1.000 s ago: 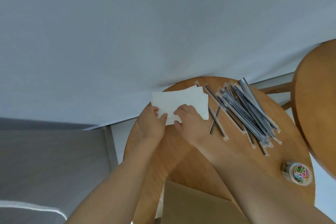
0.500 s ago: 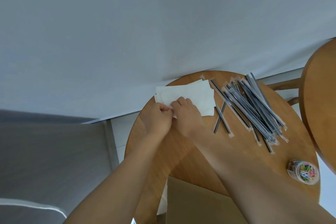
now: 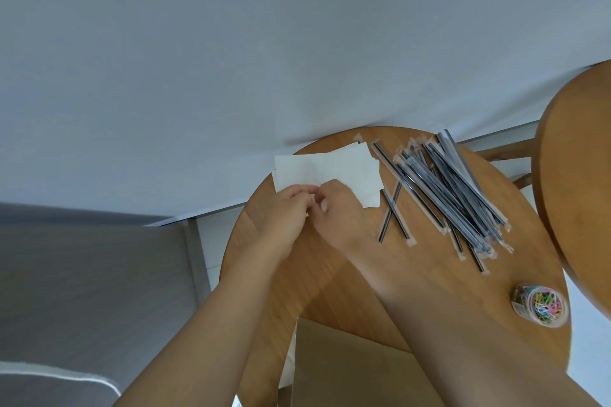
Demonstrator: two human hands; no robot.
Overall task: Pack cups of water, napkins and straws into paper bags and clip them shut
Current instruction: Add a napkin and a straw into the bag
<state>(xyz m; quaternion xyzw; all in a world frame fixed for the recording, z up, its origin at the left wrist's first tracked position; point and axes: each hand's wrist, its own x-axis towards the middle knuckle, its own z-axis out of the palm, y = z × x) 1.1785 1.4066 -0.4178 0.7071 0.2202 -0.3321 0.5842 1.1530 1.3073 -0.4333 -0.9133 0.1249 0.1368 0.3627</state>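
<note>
The round table point(image 3: 429, 274) is warm honey-brown wood with a faint grain. At 12 o'clock on it, the napkins point(image 3: 334, 168) are plain white. At 2 o'clock, the straws point(image 3: 453, 195) are black in clear wrappers. At 4 o'clock, a clear jar point(image 3: 540, 304) shows pink, yellow, green and blue clips. At 6 o'clock, the paper bag point(image 3: 347, 367) is plain tan.

Both forearms are bare all the way down, no sleeves, watch or rings on the left hand point(image 3: 291, 208) or right hand point(image 3: 340, 208); short plain nails.
</note>
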